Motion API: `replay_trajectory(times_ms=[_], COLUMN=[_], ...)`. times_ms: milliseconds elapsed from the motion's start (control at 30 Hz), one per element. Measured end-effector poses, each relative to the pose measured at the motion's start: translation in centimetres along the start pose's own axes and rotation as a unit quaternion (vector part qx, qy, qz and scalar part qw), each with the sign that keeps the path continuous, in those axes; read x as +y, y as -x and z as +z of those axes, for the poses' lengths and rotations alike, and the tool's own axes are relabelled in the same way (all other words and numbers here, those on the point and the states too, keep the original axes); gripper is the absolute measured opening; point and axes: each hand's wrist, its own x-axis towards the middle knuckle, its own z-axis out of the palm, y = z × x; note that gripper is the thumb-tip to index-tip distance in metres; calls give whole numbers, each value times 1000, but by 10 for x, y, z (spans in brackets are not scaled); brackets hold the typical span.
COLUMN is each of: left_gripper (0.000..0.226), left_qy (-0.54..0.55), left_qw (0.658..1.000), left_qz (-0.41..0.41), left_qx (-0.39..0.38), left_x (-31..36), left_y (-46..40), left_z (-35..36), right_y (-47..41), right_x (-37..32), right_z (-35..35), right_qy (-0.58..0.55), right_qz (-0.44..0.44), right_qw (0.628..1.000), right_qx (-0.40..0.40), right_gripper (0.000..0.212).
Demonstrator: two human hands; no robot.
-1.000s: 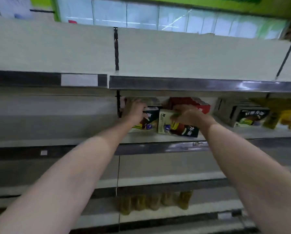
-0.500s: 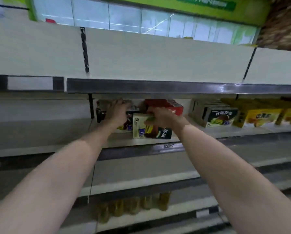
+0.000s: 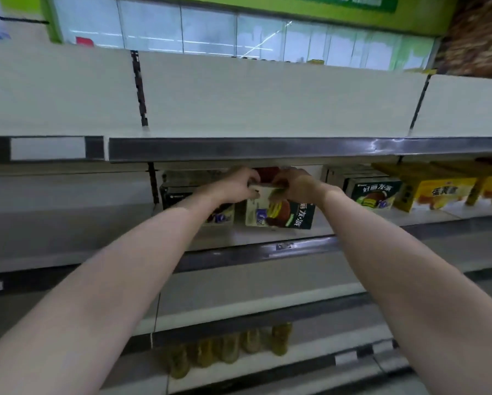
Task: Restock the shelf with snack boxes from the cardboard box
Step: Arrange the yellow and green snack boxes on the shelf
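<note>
A cream and dark green snack box [image 3: 279, 212] stands upright on the middle shelf [image 3: 267, 249]. My left hand [image 3: 236, 185] grips its top left corner, and my right hand [image 3: 292, 185] grips its top edge from the right. A black snack box [image 3: 182, 195] stands just left of it, partly behind my left forearm. A red box [image 3: 266, 173] shows behind my hands. The cardboard box is out of view.
More green snack boxes [image 3: 373, 192] and yellow boxes [image 3: 441, 193] line the same shelf to the right. The upper shelf edge [image 3: 267, 148] hangs close above my hands. Yellow bottles [image 3: 230, 349] stand on a lower shelf. The shelf part to the left is bare.
My left hand left the black box and moved right onto the green box's top corner. Both hands now meet on that box. The view shifted slightly left.
</note>
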Motion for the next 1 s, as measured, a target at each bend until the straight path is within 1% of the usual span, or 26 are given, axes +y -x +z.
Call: replay_trajectory(times_ms=[67, 133, 167, 267, 300, 367, 400, 467, 533, 567, 633, 667, 733, 800, 867, 933, 1000], left_gripper=[44, 42, 42, 45, 46, 45, 44, 40, 44, 47, 54, 55, 48, 39, 39, 37, 27], left_qy=[8, 47, 72, 157, 170, 170, 165, 171, 204, 216, 216, 212, 214, 247, 319, 373, 404], left_qw=[1000, 999, 997, 987, 985, 985, 986, 984, 978, 976, 976, 977, 976, 967, 947, 927, 914], left_qz=[6, 16, 19, 10, 6, 7, 18, 43, 41, 33, 27, 33, 50, 56, 23, -19, -42], left_qx=[11, 18, 20, 30, 26, 14, 9, 9, 1, -2, 0, 3, 4, -9, -27, -18, -12], left_x=[11, 25, 34, 58, 64, 73, 74, 78, 81, 83, 85, 85, 86, 87, 90, 91, 89], left_y=[-10, -20, -25, -40, -43, -49, -51, -52, -54, -55, -56, -57, -57, -57, -57, -58, -61], left_z=[6, 13, 17, 28, 31, 39, 41, 47, 49, 50, 52, 53, 53, 52, 51, 50, 52], right_y=[5, 14, 19, 26, 30, 33, 32, 28, 35, 42, 51, 52, 52, 49, 46, 43, 40], right_x=[17, 31, 40, 69, 76, 91, 99, 117, 120, 116, 116, 119, 119, 118, 115, 112, 111], right_z=[-6, -12, -16, -23, -25, -26, -25, -19, -17, -19, -22, -23, -24, -21, -16, -13, -10], right_qy=[-22, -35, -42, -80, -89, -115, -131, -166, -243, -295, -369, -388, -390, -342, -286, -277, -264], right_qz=[6, 14, 22, 58, 67, 82, 89, 98, 107, 114, 144, 155, 153, 144, 134, 126, 129], right_qw=[1000, 999, 999, 995, 993, 988, 985, 979, 962, 945, 912, 902, 903, 926, 948, 952, 955], right_qx=[12, 16, 18, 34, 41, 60, 70, 64, 70, 86, 108, 108, 91, 63, 45, 40, 33], right_gripper=[58, 63, 59, 35, 33, 35, 36, 39, 44, 43, 30, 32, 36, 29, 22, 19, 18])
